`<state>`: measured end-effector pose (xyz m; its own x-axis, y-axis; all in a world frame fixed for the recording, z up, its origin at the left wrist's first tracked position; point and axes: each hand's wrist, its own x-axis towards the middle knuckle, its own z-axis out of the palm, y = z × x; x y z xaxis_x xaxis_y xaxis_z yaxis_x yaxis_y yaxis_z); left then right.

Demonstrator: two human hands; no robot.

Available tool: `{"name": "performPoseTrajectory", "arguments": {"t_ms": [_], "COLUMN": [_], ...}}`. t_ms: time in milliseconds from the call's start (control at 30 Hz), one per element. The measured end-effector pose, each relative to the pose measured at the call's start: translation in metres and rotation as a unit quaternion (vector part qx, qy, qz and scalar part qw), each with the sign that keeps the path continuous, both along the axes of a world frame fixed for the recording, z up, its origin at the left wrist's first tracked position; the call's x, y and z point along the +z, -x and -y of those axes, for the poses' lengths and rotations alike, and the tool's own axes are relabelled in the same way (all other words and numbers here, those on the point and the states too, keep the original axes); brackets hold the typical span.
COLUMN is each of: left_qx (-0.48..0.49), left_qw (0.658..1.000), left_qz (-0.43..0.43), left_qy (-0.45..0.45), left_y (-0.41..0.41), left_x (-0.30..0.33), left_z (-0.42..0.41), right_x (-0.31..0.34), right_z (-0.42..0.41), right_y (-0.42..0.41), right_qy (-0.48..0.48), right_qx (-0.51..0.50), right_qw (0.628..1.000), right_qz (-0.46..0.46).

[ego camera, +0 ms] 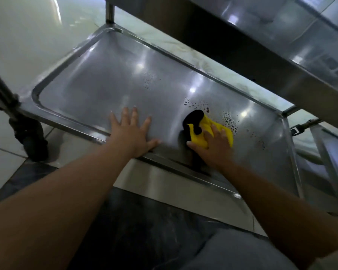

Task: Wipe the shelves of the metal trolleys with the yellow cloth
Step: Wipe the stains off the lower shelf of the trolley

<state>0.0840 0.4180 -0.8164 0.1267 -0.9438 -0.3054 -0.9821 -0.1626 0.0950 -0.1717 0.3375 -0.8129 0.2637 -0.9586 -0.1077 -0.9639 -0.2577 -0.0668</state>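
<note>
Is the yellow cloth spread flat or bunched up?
Bunched up: the yellow cloth lies crumpled under the right hand, its black edge curled.

Left hand point(132, 133) flat, right hand point(213, 147) pressing

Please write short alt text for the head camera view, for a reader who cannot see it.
A person's right hand presses a yellow cloth onto a metal trolley's lower shelf beside scattered droplets. The left hand lies flat, fingers spread, on the shelf nearby.
</note>
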Motion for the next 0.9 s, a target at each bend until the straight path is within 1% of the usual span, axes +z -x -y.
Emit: {"name": "performPoseTrajectory", "arguments": {"t_ms": [100,200,267,333,433,533,633,667,700,767,833,900], "left_qx": [0.0,-0.004,0.001,0.007,0.022,0.052,0.101,0.106,0.096,0.059,0.046,0.06], "left_qw": [1.0,1.0,1.0,1.0,0.999,0.998,0.993,0.993,0.994,0.997,0.997,0.996], "left_qz": [0.005,0.011,0.013,0.022,0.026,0.041,0.055,0.053,0.051,0.058,0.063,0.063], "left_qy": [-0.001,0.005,0.011,0.016,-0.001,-0.017,-0.007,0.002,0.009,0.012,0.006,0.006], "left_y": [0.007,-0.002,-0.006,-0.006,0.002,0.018,0.039,0.05,0.063,0.094,0.118,0.126], "left_x": [-0.004,-0.005,-0.004,-0.002,0.003,0.003,0.0,-0.001,-0.003,-0.005,-0.006,-0.007], "left_z": [-0.007,-0.009,-0.01,-0.011,-0.008,-0.001,0.003,0.004,0.006,0.012,0.018,0.021], "right_x": [-0.007,-0.007,-0.005,-0.002,0.001,-0.001,-0.004,-0.004,-0.003,-0.004,-0.007,-0.007], "right_z": [0.008,0.015,0.011,0.006,-0.002,-0.011,-0.015,-0.017,-0.019,-0.024,-0.026,-0.02], "right_y": [-0.011,-0.001,0.021,0.055,0.129,0.188,0.182,0.17,0.157,0.128,0.102,0.09], "right_qy": [0.017,0.026,0.036,0.059,0.089,0.057,0.049,0.056,0.069,0.094,0.085,0.065], "right_qx": [-0.03,0.011,0.042,0.042,-0.015,-0.112,-0.178,-0.18,-0.162,-0.08,0.024,0.113], "right_qw": [0.999,0.999,0.998,0.997,0.996,0.992,0.982,0.981,0.983,0.991,0.996,0.991], "right_qz": [0.01,0.024,0.024,0.011,0.013,0.025,0.032,0.036,0.042,0.042,0.028,0.01]}}
